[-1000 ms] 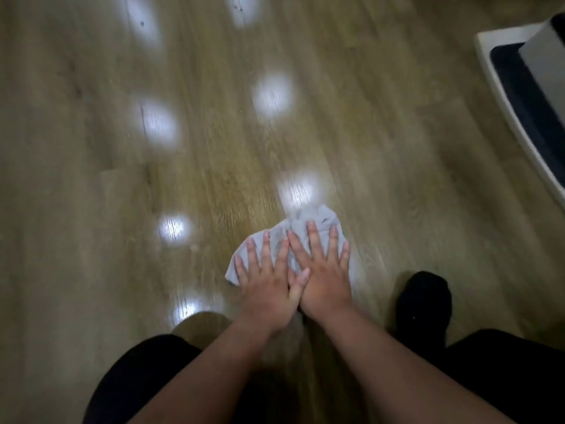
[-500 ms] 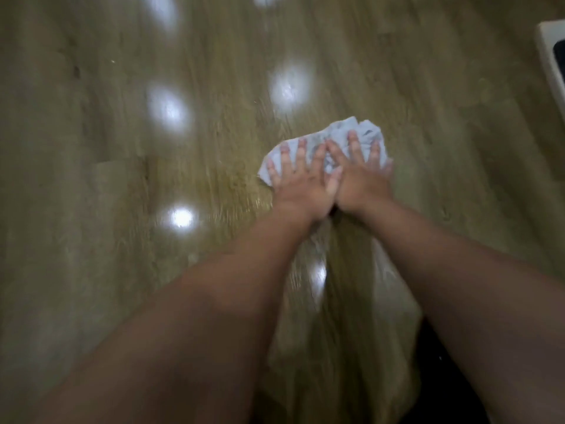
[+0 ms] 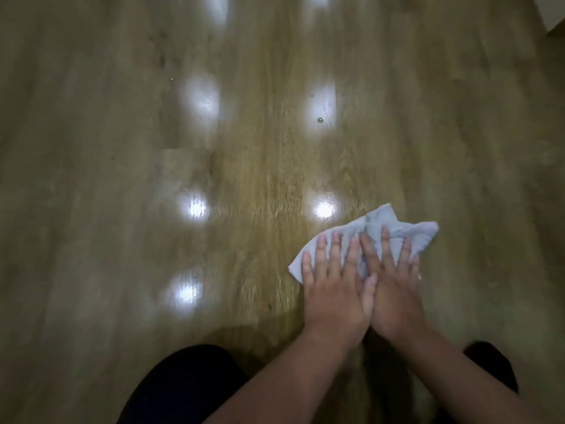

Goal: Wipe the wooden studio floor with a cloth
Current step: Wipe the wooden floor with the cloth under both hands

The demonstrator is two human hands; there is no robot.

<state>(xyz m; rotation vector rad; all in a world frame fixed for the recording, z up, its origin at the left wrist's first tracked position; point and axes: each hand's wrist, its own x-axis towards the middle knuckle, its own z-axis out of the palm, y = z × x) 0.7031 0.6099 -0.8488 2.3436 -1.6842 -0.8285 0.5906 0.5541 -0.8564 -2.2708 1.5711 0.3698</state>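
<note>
**Wipe mid-stroke, most of the floor in view not visibly covered**

Left hand (image 3: 334,289) and right hand (image 3: 394,289) lie side by side, palms down, fingers straight and spread, pressing flat on the cloth (image 3: 394,232). Thumbs touch or overlap between them. No pinch, no curl.

Cloth is a crumpled pale grey rag, bunched under and ahead of the fingers, lying on the wooden floor (image 3: 122,209) toward the lower right of the view, just ahead of the person's dark-clad knees (image 3: 183,384).

Judgement: wiping is under way, not finished. Planks are glossy with lamp reflections, but blur hides any clear wiped/unwiped boundary. A small speck (image 3: 320,120) sits well ahead of the cloth, so that stretch likely remains. Far and left areas also look pending.
</note>
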